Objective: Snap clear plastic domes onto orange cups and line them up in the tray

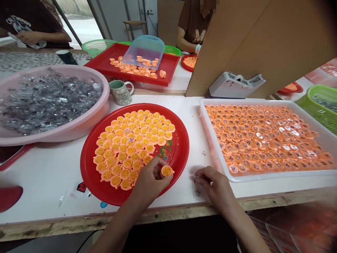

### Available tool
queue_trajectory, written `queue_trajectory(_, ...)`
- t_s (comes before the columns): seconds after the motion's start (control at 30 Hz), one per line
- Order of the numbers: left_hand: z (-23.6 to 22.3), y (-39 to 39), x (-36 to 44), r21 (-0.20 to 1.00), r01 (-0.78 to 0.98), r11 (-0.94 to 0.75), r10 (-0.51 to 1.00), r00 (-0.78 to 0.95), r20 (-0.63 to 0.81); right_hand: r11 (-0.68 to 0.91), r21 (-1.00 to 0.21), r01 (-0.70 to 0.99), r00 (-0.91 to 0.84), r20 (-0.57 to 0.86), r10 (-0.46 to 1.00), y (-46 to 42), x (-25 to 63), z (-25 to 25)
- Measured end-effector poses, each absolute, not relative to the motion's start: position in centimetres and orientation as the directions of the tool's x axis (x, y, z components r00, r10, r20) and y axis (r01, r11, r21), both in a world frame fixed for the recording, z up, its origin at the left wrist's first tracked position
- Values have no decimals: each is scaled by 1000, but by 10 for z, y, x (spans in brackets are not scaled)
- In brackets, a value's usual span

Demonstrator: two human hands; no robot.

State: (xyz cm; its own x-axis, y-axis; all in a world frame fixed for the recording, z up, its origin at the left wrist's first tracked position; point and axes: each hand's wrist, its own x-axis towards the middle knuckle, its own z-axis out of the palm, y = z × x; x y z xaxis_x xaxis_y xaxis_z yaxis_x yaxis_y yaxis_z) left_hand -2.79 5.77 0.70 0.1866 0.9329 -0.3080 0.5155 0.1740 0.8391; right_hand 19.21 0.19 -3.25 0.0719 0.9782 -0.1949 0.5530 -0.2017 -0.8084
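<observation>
Orange toy teacup [166, 171], yellow inside, sits between the thumb and fingers of the left hand [152, 177], its open mouth facing up, over the near right part of a round red tray [91, 179]. The left-hand grip is closed on it. The right hand [214, 184] is at the white tabletop [201, 144] with thumb and forefinger brought together; whether anything is pinched there cannot be told. A small clear disc [197, 193] with a dark print lies just beside those fingertips.

More orange teacups [126, 147] on saucers crowd the round tray, leaving its printed pattern [165, 150] bare on the right. To the right, a white rectangular tray [265, 177] holds rows of orange cups with printed clear tops [244, 135]. On the left, a pink basin [81, 128] is heaped with clear plastic pieces [50, 102], and a green mug [120, 95] stands just beside it. Farther back are a red rectangular tray [158, 80] with loose orange cups, a translucent blue board [144, 45] and, against a cardboard panel [258, 42], a white tape dispenser [231, 84]. Two other people are partly visible beyond.
</observation>
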Motion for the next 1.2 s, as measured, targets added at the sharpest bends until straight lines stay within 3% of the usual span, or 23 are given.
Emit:
queue_trajectory(0.07,7,58,-24,855,472,215,926,180,-332,-316,-902,293,89,-304,949,0,185,-23)
queue_trajectory(0.13,8,59,-21,874,440,206,917,226,-330,-405,-913,49,50,-403,914,-1,175,-15)
queue_trajectory(0.27,10,60,-19,892,403,207,907,262,-329,-435,-877,-206,-19,-440,898,4,160,-7)
queue_trajectory(0.5,17,59,-25,855,142,498,830,205,-518,-412,-854,-317,-23,-427,904,7,160,-16)
queue_trajectory(0.7,13,58,-21,856,26,516,840,177,-512,-381,-859,-342,19,-412,911,11,157,-17)
queue_trajectory(0.9,10,59,-21,821,-64,568,816,175,-551,-403,-791,-461,-97,-407,909,12,156,-10)
queue_trajectory(1.2,14,60,-24,823,-57,565,821,133,-555,-420,-733,-535,-128,-422,898,13,155,-9)
